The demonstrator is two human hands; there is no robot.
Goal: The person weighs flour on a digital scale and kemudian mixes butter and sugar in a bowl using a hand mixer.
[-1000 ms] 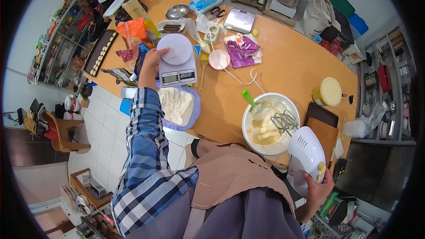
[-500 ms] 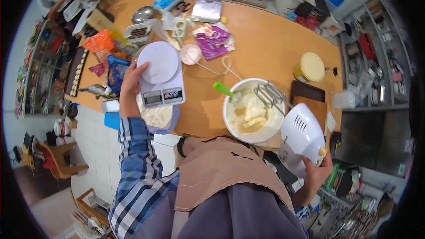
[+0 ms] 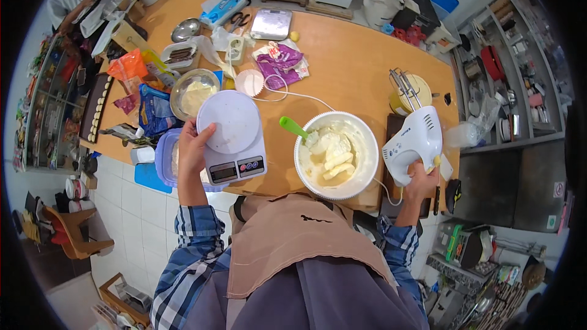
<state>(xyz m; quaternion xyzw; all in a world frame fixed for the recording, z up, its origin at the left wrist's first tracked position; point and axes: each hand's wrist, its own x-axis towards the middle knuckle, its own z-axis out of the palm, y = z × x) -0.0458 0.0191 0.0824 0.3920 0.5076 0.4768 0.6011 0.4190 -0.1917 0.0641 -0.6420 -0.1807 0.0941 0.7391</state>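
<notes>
My left hand point(image 3: 194, 146) grips the left edge of a white kitchen scale point(image 3: 235, 137), thumb on its round platform. The scale hides part of a lilac tub point(image 3: 164, 162) of white flour beneath it. On the right, my right hand point(image 3: 422, 178) is wrapped round the handle of a white hand mixer point(image 3: 417, 137), whose metal beaters point(image 3: 406, 90) point away from me. Between my hands stands a white mixing bowl point(image 3: 367, 146) with pale butter pieces point(image 3: 337, 160) and a creamy mass inside. A green-handled spatula point(image 3: 292, 126) leans on its left rim.
Behind the scale sits a metal bowl point(image 3: 177, 99) of pale mixture. A purple packet point(image 3: 284, 63), a paper cup point(image 3: 249, 82) and a silver scale point(image 3: 271, 23) lie farther back. The mixer's beaters overlap a yellow tub point(image 3: 419, 88). A white cord point(image 3: 306, 96) crosses the wooden table point(image 3: 342, 49).
The mixer has swung away from the bowl, its beaters now off to the right. The scale has moved slightly nearer and right, uncovering the metal bowl behind it.
</notes>
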